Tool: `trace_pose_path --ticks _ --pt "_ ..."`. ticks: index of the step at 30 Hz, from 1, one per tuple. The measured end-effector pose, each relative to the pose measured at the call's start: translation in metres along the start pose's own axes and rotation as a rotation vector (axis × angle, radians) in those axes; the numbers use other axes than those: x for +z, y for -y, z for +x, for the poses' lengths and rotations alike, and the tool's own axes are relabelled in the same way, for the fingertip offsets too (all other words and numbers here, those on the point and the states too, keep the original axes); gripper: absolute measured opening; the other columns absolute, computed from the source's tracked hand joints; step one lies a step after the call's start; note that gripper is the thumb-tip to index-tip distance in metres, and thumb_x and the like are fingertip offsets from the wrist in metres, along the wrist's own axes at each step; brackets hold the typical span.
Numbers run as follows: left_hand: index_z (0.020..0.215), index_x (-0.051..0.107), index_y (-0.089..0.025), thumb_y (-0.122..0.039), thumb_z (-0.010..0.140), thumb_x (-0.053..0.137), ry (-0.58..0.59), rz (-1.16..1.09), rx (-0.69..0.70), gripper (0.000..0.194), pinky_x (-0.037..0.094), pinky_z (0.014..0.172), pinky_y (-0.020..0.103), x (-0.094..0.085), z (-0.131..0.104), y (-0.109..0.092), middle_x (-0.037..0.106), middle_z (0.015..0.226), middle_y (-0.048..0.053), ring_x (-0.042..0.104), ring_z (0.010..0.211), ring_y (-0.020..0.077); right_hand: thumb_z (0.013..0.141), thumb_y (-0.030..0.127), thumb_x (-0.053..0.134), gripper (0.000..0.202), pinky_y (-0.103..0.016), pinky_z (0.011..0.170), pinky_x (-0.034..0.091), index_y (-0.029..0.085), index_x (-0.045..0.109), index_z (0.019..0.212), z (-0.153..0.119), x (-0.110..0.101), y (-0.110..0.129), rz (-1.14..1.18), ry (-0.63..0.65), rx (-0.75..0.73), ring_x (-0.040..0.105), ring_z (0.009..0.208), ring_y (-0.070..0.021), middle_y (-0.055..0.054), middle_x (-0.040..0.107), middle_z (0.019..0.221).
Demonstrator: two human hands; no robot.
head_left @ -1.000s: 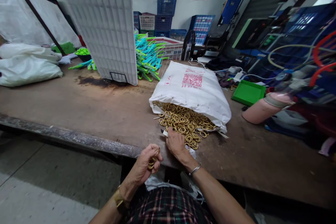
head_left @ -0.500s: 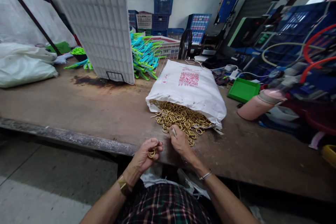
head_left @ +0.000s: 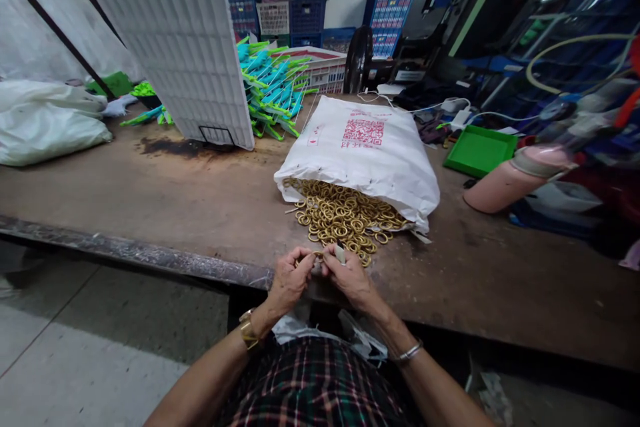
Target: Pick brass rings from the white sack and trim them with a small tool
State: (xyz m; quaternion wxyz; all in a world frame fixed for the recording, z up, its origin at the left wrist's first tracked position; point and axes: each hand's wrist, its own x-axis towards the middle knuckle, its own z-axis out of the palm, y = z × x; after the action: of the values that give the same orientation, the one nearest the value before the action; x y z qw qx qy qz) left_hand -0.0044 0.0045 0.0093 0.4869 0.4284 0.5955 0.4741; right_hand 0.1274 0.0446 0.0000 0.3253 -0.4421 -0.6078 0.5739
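The left hand point(head_left: 291, 277) and the right hand point(head_left: 351, 277) are coming together over the near edge of the brown table point(head_left: 200, 213), in front of the spilled pile. Between their fingertips they are holding a gold-coloured ring point(head_left: 318, 254). The left hand's grip is closing in a thumb-and-finger pinch on one side of it, the other fingers curling in; what lies inside the curled fingers is too hidden to tell. The right hand's grip is also closing, its thumb and fingers pinching near the other side of the ring while holding a small pale tool point(head_left: 341, 254) with a dark tip.

Just beyond the hands, a ring pile point(head_left: 340, 217) is spreading over the table—many more gold-coloured rings, spilling out of the open mouth of a white woven sack point(head_left: 370, 153) that is lying on its side with a red QR code facing up. A pink bottle point(head_left: 513, 183) is leaning to the right of the sack, and a green tray point(head_left: 480, 150) is sitting behind it. To the left, a white ribbed panel point(head_left: 175, 47) is standing tilted, with blue-and-green plastic pieces point(head_left: 275, 87) heaping up behind it.
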Motion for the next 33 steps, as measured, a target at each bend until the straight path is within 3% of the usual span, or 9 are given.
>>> trace_pose_path --ticks 4,7,9,15,18,27,33 --pt "0.073 0.062 -0.015 -0.031 0.079 0.051 -0.021 0.26 0.27 0.021 0.039 0.058 0.021 0.001 -0.003 0.006 0.059 0.065 0.0 0.049 0.059 0.0101 0.08 0.041 0.042 0.031 -0.021 0.051 0.032 0.018 0.048 0.061 -0.005 0.0 -0.003 -0.09 -0.061 0.023 0.038 0.048 -0.0082 0.005 0.046 0.051" --pt "0.074 0.062 -0.016 -0.028 0.081 0.049 0.031 0.316 0.327 0.02 0.04 0.065 0.023 0.003 -0.006 0.008 0.062 0.071 0.002 0.053 0.066 0.012 0.079 0.043 0.042 0.032 -0.021 0.053 0.033 0.018 0.047 0.059 -0.007 0.001 -0.006 -0.136 -0.101 0.025 0.041 0.051 -0.0092 0.004 0.046 0.052" --pt "0.073 0.061 -0.015 -0.029 0.081 0.048 0.066 0.282 0.259 0.021 0.04 0.061 0.022 0.005 -0.009 0.008 0.061 0.066 0.001 0.052 0.061 0.011 0.077 0.041 0.043 0.029 -0.022 0.054 0.033 0.019 0.046 0.058 -0.008 0.002 -0.007 -0.158 -0.122 0.033 0.041 0.053 -0.0096 0.005 0.046 0.052" --pt "0.076 0.052 -0.016 -0.043 0.077 0.052 0.201 -0.088 -0.158 0.028 0.031 0.037 0.017 0.009 -0.015 0.008 0.047 0.054 -0.005 0.039 0.039 0.0053 0.075 0.036 0.043 0.021 -0.021 0.053 0.031 0.019 0.046 0.062 -0.011 0.003 -0.01 -0.2 -0.157 0.038 0.041 0.054 -0.0098 0.005 0.047 0.053" --pt "0.074 0.05 -0.016 -0.045 0.073 0.057 0.24 -0.261 -0.253 0.03 0.029 0.035 0.015 0.007 -0.018 0.008 0.047 0.055 -0.006 0.038 0.038 0.0038 0.076 0.035 0.042 0.022 -0.021 0.054 0.031 0.019 0.046 0.061 -0.011 0.004 -0.016 -0.196 -0.151 0.011 0.042 0.054 -0.0099 0.005 0.047 0.054" --pt "0.074 0.049 -0.016 -0.04 0.072 0.061 0.253 -0.43 -0.292 0.027 0.027 0.034 0.014 0.004 -0.024 0.009 0.048 0.056 -0.005 0.038 0.038 0.0032 0.08 0.032 0.04 0.024 -0.021 0.056 0.034 0.018 0.049 0.063 -0.012 0.006 -0.015 -0.187 -0.106 -0.055 0.047 0.054 -0.0103 0.003 0.051 0.054" --pt "0.075 0.047 -0.017 -0.04 0.074 0.059 0.208 -0.382 -0.214 0.027 0.029 0.035 0.015 0.004 -0.025 0.009 0.048 0.056 -0.006 0.039 0.038 0.0037 0.079 0.02 0.038 0.017 -0.021 0.054 0.03 0.019 0.054 0.076 -0.019 0.003 -0.013 -0.514 -0.103 -0.147 0.047 0.056 -0.0117 0.0 0.056 0.061"
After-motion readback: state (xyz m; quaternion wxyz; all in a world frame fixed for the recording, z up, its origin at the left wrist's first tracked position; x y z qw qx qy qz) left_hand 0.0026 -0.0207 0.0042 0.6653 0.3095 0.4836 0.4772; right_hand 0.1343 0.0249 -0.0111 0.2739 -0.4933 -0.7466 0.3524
